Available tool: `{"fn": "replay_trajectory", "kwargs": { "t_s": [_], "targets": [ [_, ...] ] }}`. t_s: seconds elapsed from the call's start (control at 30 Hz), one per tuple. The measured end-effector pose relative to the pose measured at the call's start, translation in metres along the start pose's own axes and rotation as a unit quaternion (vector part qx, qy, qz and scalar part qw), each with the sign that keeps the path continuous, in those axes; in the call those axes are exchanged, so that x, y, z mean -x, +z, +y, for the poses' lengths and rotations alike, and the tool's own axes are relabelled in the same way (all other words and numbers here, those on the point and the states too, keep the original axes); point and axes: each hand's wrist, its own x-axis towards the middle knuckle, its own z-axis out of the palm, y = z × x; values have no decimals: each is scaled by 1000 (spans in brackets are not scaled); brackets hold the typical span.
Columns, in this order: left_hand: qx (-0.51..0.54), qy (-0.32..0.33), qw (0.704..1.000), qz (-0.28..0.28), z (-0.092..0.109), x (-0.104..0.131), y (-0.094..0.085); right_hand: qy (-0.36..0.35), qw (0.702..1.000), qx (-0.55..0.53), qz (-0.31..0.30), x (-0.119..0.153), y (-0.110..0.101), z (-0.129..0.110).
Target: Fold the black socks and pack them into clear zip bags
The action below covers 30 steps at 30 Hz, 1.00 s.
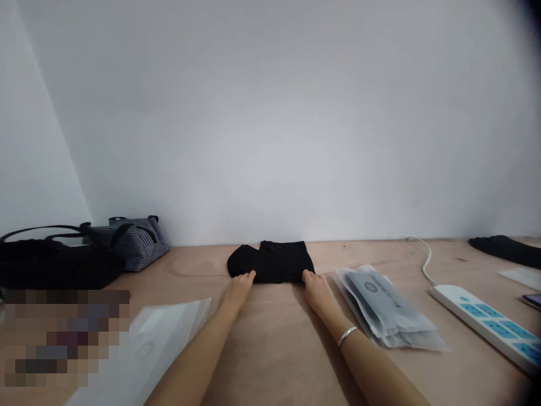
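A folded piece of black fabric (274,262) lies on the wooden table near the wall, with a rounded lobe on its left side. My left hand (242,286) grips its near edge at the left, fingers closed over the cloth. At the near right corner, my right hand (313,285) pinches the same fabric between thumb and fingers. A silver bangle (347,336) circles my right wrist. Just right of that hand lie frosted plastic packages (386,307) with dark contents and printed lettering. Flat frosted bags (163,332) lie beside my left forearm.
A striped bag (141,245) and black fabric (54,265) are at the far left. On the right are a white power strip (486,321) with its cable, another black cloth (505,248) and part of a phone (533,300). The wall (274,124) borders the table's back edge.
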Motion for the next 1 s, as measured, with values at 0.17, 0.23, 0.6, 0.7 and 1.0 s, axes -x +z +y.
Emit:
{"fn": "replay_trajectory", "kwargs": {
  "t_s": [0.17,0.23,0.6,0.7,1.0],
  "targets": [
    [9,30,999,-14,6,31,-18,-8,1000,-6,-18,22,-15,-1],
    [20,54,998,-32,6,54,-25,-26,998,-12,-49,42,-24,1],
    [114,70,991,3,19,100,-7,-104,986,-112,-64,69,-44,-10],
    [108,30,994,-7,23,93,15,-136,979,-111,-106,62,-26,-16],
    [92,23,994,-48,41,147,20,-186,960,-137,-156,116,-21,-2]
  ]
}}
